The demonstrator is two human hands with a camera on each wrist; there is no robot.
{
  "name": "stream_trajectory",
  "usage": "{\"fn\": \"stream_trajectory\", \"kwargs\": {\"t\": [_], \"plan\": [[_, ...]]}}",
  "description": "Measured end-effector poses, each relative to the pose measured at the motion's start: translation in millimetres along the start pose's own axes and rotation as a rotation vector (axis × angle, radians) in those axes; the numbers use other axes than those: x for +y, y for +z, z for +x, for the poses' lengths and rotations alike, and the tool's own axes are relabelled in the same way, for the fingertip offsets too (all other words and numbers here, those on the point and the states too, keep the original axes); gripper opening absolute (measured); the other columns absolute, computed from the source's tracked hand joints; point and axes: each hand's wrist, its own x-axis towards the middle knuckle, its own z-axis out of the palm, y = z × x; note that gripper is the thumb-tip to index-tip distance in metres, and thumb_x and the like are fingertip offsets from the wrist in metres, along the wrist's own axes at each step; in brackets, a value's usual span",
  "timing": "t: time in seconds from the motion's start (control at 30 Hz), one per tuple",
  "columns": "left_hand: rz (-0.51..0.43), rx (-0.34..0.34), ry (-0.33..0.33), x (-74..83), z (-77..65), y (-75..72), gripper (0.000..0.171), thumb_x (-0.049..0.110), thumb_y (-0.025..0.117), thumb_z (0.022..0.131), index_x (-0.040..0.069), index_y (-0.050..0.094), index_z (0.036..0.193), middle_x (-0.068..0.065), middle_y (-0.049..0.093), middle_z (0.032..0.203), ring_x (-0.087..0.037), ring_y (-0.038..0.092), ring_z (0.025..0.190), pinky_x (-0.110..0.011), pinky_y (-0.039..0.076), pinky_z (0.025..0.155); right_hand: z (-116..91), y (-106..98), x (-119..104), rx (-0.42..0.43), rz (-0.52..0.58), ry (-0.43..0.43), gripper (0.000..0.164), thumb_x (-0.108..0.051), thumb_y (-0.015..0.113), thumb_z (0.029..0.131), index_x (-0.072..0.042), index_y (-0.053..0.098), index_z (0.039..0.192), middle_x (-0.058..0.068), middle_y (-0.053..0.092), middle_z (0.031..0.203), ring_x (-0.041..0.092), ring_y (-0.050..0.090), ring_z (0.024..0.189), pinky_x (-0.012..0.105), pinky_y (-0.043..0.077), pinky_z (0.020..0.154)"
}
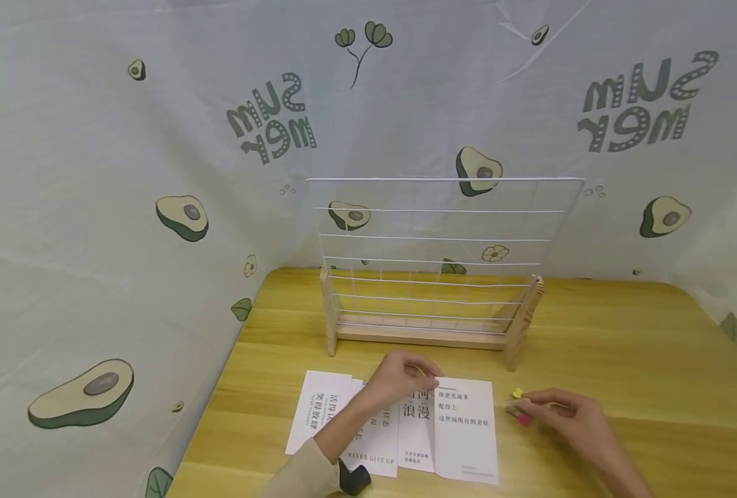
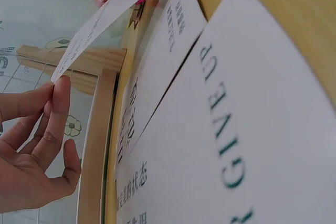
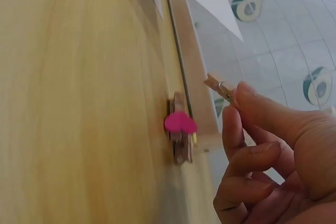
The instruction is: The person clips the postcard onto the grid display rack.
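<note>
My left hand (image 1: 398, 382) pinches the upper left corner of a white printed card (image 1: 468, 439) between thumb and fingers. In the left wrist view this card (image 2: 97, 22) is lifted at a slant above the other cards. My right hand (image 1: 570, 418) pinches a small wooden clothespin (image 3: 220, 87) between thumb and index finger, to the right of the card. Below that hand, a bunch of clothespins (image 3: 181, 145) lies on the table, one bearing a pink heart (image 3: 180, 123). A yellow decoration (image 1: 517, 393) shows near the right fingertips.
Several more printed cards (image 1: 368, 443) lie overlapping on the wooden table (image 1: 623, 346), left of the held one. Behind them stands a white wire grid (image 1: 443, 261) on a wooden base (image 1: 421, 335). A curtain with avocado prints (image 1: 181, 124) hangs around the table.
</note>
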Motion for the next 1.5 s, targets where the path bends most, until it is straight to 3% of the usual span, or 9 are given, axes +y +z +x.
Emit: {"fn": "stream_trajectory", "kwargs": {"t": [0.17,0.33,0.53,0.73,0.83,0.97,1.1,1.23,1.5], "plan": [[-0.019,0.033,0.000,5.2,-3.0,-15.9,0.010,0.010,0.078,0.092,0.009,0.080,0.101,-0.003,0.077,0.087,-0.031,0.078,0.082,-0.022,0.052,0.072,3.7,12.6,-16.9,-0.015,0.065,-0.085,0.037,-0.036,0.072,0.097,-0.007,0.075,0.120,-0.001,0.081,0.105,-0.002,0.071,0.088,0.019,0.052,0.077],[-0.031,0.080,-0.013,12.5,-4.7,-28.5,0.009,0.011,0.078,0.092,0.010,0.080,0.100,-0.004,0.077,0.088,-0.041,0.075,0.084,-0.020,0.047,0.063,9.1,18.8,-30.9,-0.024,0.070,-0.146,0.035,-0.034,0.070,0.100,-0.005,0.073,0.119,-0.010,0.071,0.072,-0.001,0.051,0.056,0.023,0.045,0.059],[-0.065,0.090,-0.041,17.8,-6.9,-39.5,0.010,0.010,0.076,0.093,0.008,0.080,0.102,-0.009,0.079,0.091,-0.026,0.078,0.085,-0.027,0.053,0.089,14.7,18.4,-40.9,-0.058,0.113,-0.196,0.036,-0.031,0.067,0.102,-0.002,0.070,0.123,-0.007,0.042,0.051,0.003,0.035,0.047,0.026,0.037,0.046],[-0.078,0.104,0.033,27.9,-6.7,-58.0,0.011,0.006,0.075,0.093,0.002,0.079,0.103,-0.017,0.078,0.095,-0.021,0.078,0.079,-0.029,0.057,0.091,20.2,18.0,-52.5,-0.085,0.115,-0.162,0.044,-0.036,0.067,0.101,-0.002,0.067,0.129,-0.006,0.035,0.051,0.005,0.032,0.045,0.026,0.038,0.043],[-0.060,0.127,0.077,36.6,-6.4,-73.5,0.013,0.003,0.075,0.093,-0.001,0.078,0.104,-0.019,0.078,0.098,-0.030,0.077,0.081,-0.034,0.061,0.086,23.9,18.7,-60.5,-0.094,0.114,-0.156,0.045,-0.037,0.067,0.101,-0.003,0.066,0.130,-0.004,0.050,0.054,0.005,0.029,0.042,0.026,0.037,0.041],[-0.013,0.188,0.116,49.8,-6.6,-97.5,0.013,0.002,0.075,0.092,-0.002,0.078,0.104,-0.018,0.078,0.100,-0.033,0.076,0.083,-0.038,0.062,0.081,28.8,21.1,-75.0,-0.058,0.086,-0.219,0.041,-0.036,0.069,0.100,-0.004,0.070,0.125,0.011,0.078,0.088,0.003,0.031,0.046,0.025,0.035,0.042],[0.077,0.279,0.153,66.3,-9.2,-119.0,0.009,0.004,0.075,0.093,0.003,0.079,0.100,-0.015,0.078,0.095,-0.030,0.073,0.082,-0.025,0.053,0.070,33.3,25.2,-91.3,0.008,0.032,-0.310,0.034,-0.036,0.071,0.099,-0.010,0.074,0.120,0.012,0.077,0.115,-0.001,0.056,0.066,0.024,0.046,0.059],[0.185,0.373,0.208,83.2,-11.5,-135.1,0.006,0.005,0.076,0.093,0.006,0.080,0.097,-0.011,0.078,0.091,-0.033,0.071,0.084,-0.024,0.048,0.073,38.2,29.1,-104.3,0.037,0.052,-0.391,0.026,-0.032,0.072,0.099,-0.013,0.077,0.116,0.001,0.076,0.113,0.004,0.072,0.090,0.023,0.054,0.076],[0.345,0.476,0.364,112.6,-11.3,-158.7,0.009,-0.001,0.074,0.092,0.002,0.079,0.098,-0.012,0.079,0.094,-0.030,0.075,0.084,-0.026,0.052,0.079,47.7,34.5,-125.7,0.048,0.094,-0.513,0.019,-0.021,0.074,0.097,-0.009,0.079,0.111,-0.010,0.077,0.102,0.006,0.069,0.074,0.024,0.054,0.067]]}}
